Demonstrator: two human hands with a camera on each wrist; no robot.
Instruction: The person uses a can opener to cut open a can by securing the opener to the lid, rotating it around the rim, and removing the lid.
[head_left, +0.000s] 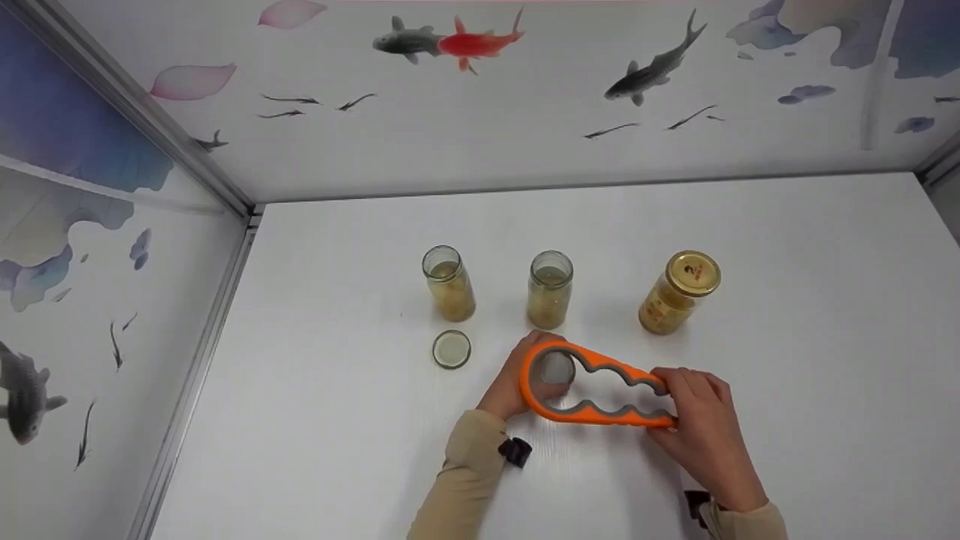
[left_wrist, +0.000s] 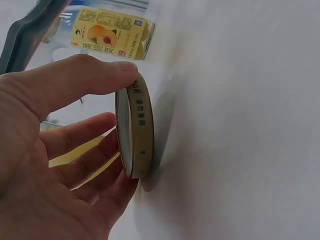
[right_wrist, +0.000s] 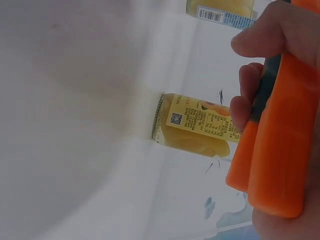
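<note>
My left hand (head_left: 517, 379) pinches a round jar lid (left_wrist: 142, 130) by its rim, thumb on one side and fingers on the other. In the left wrist view the lid is edge-on, with printing along its side. My right hand (head_left: 705, 424) grips the handles of an orange jar opener (head_left: 622, 417) with a grey scalloped lining. The opener's looped end lies over the left hand in the head view, and the lid shows through it. Behind the hands stand two lidless glass jars, one on the left (head_left: 454, 298) and one in the middle (head_left: 549, 306).
A capped jar (head_left: 666, 306) with a gold lid stands at the right. Another lid (head_left: 451, 349) lies on the white table (head_left: 315, 420) before the left jar. Panels printed with fish (head_left: 480, 45) border the table at the back and left.
</note>
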